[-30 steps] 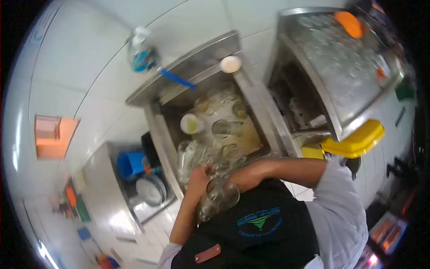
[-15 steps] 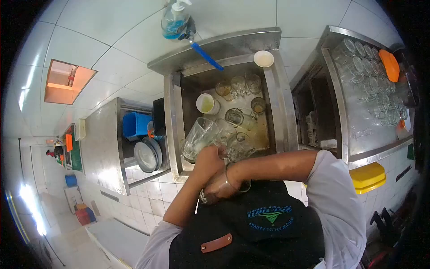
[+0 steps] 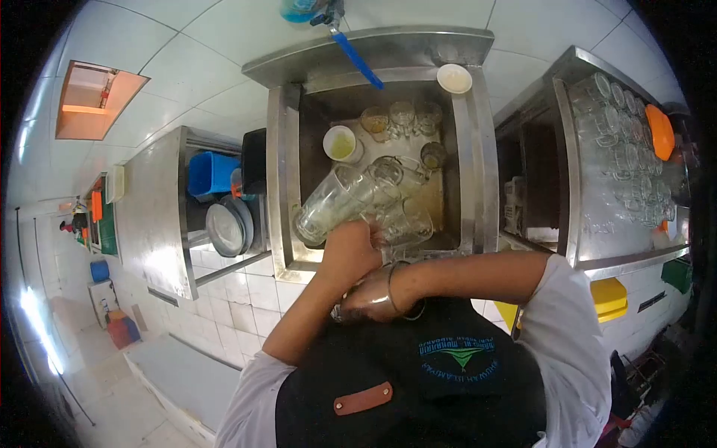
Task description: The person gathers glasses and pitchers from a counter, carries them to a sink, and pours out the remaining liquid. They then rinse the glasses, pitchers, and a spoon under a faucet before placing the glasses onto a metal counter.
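My left hand [image 3: 349, 250] is at the sink's near edge, closed, its fingertips beside a clear glass mug [image 3: 407, 224]; what it grips is hidden. Below it, against the black apron [image 3: 448, 403], my right hand [image 3: 370, 296] is in a clear glass, whose rim circles the wrist. Its fingers are partly hidden by my left forearm. A tall glass pitcher [image 3: 328, 201] leans left of the mugs in the metal sink [image 3: 282, 179]. Farther back are a white cup [image 3: 342, 143] with yellowish liquid and several small glass mugs [image 3: 402, 118].
A white bowl [image 3: 454, 78] rests on the sink's rim near a blue tap lever [image 3: 357, 60]. Many glass mugs [image 3: 624, 157] and an orange object [image 3: 659, 132] occupy the right counter [image 3: 597, 250]. A blue container [image 3: 210, 174] and grey plates [image 3: 226, 228] are on the left shelf.
The view has shifted, so the sink's near edge and both hands sit a little higher. The pitcher leans further over. My right hand remains in the glass by the apron.
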A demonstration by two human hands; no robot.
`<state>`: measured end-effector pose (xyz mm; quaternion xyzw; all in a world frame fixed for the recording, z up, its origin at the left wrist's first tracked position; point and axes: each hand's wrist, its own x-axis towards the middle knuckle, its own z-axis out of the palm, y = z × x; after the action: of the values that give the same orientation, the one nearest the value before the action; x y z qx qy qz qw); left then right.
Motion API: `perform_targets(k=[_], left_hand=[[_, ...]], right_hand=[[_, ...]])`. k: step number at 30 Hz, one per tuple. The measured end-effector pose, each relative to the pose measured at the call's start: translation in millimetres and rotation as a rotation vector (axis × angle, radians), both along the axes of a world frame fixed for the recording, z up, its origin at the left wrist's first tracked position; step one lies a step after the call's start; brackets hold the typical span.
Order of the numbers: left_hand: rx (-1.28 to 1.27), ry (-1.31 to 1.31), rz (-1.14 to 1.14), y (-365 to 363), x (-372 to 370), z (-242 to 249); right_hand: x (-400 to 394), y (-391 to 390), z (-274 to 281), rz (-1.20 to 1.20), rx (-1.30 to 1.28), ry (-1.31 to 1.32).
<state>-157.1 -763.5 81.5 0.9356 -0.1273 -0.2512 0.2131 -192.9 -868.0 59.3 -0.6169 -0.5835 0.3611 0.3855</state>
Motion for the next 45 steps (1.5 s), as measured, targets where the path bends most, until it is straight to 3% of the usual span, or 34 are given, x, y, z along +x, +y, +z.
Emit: perform_targets(k=[3, 6, 8, 10, 12, 15, 17, 19, 21, 24, 25, 28, 31, 34, 37, 43, 45], left_hand=[[-0.009, 0.034, 0.049, 9.8, 1.8, -4.6], [-0.049, -0.013, 0.03, 27.0, 7.1, -20.2], [-0.089, -0.02, 0.002, 33.1, 7.6, -25.1], [-0.119, 0.015, -0.04, 35.1, 8.8, -23.1], [-0.101, -0.042, -0.114, 32.7, 11.2, -21.9], [-0.099, 0.035, -0.093, 45.1, 12.9, -12.7], [-0.104, 0.094, -0.067, 56.0, 20.5, -2.4], [-0.096, 0.124, -0.048, 69.6, 23.2, 7.3], [-0.106, 0.083, -0.021, 92.6, 21.2, -2.1], [-0.12, 0.077, 0.029, 125.1, 28.2, -4.6], [-0.127, 0.089, 0.052, 135.7, 29.8, -4.7], [-0.103, 0.098, 0.088, 163.5, 36.5, 0.1], [-0.127, 0.069, 0.062, 193.7, 46.3, -9.0], [-0.129, 0.077, 0.057, 208.2, 57.3, -1.5], [-0.156, 0.081, 0.008, 222.7, 65.1, -12.8], [-0.177, 0.084, -0.087, 229.3, 75.0, -15.5], [-0.212, 0.1, -0.073, 230.5, 75.0, -17.0]], right_hand=[[16.6, -27.6, 2.8, 0.05, 0.216, 0.246], [49.7, -70.6, 58.6, -0.15, -0.219, 0.037], [67.2, -78.8, 53.1, -0.824, -0.113, -0.035], [99.1, -53.1, 46.6, -1.077, -0.115, -0.18], [124.5, -10.9, 15.1, -1.037, 0.304, -0.401], [152.5, 13.6, -33.7, -1.021, 0.287, 0.146], [152.7, 10.3, -92.9, -1.204, 0.324, 0.312], [153.5, -10.9, -111.7, -1.252, -0.094, 0.03], [158.0, -18.0, -171.5, -1.447, -0.159, 0.108], [185.5, 13.4, -193.3, -1.467, -0.223, 0.309], [199.7, 25.0, -175.5, -1.399, -0.252, 0.25], [231.9, 68.6, -167.8, -1.438, -0.245, -0.628], [265.3, 89.2, -80.9, -1.373, 0.145, -0.866], [293.1, 68.5, -15.2, -1.651, 0.262, -1.17], [317.4, 47.4, 16.7, -1.601, 0.023, -1.431], [331.6, 40.0, 30.9, -1.521, -0.32, -1.531], [335.2, 33.6, 33.9, -1.483, -0.172, -1.46]])
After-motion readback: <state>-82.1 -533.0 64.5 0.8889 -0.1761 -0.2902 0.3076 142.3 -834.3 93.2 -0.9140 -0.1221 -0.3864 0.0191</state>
